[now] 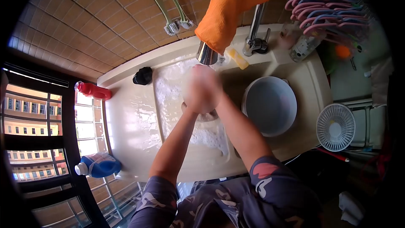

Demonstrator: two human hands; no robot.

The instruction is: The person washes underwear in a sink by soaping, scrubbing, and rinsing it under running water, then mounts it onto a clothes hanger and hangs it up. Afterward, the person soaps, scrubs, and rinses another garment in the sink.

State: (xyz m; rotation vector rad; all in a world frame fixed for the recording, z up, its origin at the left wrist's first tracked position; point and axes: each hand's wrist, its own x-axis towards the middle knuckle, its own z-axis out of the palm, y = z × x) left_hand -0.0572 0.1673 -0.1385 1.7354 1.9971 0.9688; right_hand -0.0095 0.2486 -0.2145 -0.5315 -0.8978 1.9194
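Close together over the sudsy side of the sink, my left hand and my right hand appear as a pale blur. Their fingers are smeared, so any grip is hidden. Just below them, a greyish-brown bunched thing, perhaps wet cloth, shows in the foam. The metal faucet spout points down right above my hands, with an orange cloth draped over its neck. A small dark bunched item lies on the ledge left of the foam.
A grey round basin stands in the right compartment. A yellow bar lies by the faucet base. Red and blue bottles are at left. Brushes, hangers, a glass bottle and a white fan surround the sink.
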